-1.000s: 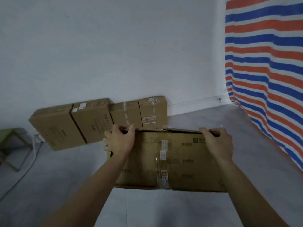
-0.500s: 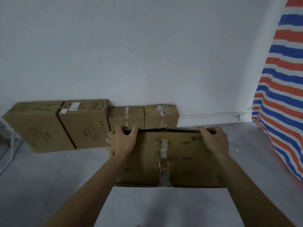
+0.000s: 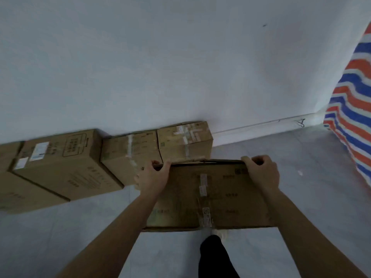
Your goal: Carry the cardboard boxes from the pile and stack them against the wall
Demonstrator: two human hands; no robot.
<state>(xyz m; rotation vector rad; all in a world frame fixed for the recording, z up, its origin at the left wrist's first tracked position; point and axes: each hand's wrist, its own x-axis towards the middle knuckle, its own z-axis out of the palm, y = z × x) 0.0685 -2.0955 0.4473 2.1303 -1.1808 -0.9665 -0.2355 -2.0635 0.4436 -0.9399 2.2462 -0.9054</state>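
Note:
I hold a flat, taped cardboard box out in front of me, above the floor. My left hand grips its far left corner and my right hand grips its far right corner. Along the white wall stands a row of cardboard boxes: a small taped box at the right end, another small box beside it, a larger box with white labels, and a box cut off by the left edge. The carried box sits just in front of the row's right end.
A red, white and blue striped tarp hangs at the right. Bare grey floor stretches between the row's right end and the tarp. A dark trouser leg shows below the carried box.
The wall and the row of boxes have come nearer and larger, and the view has swung left, so the tarp has slid toward the right edge. Both hands keep their grip.

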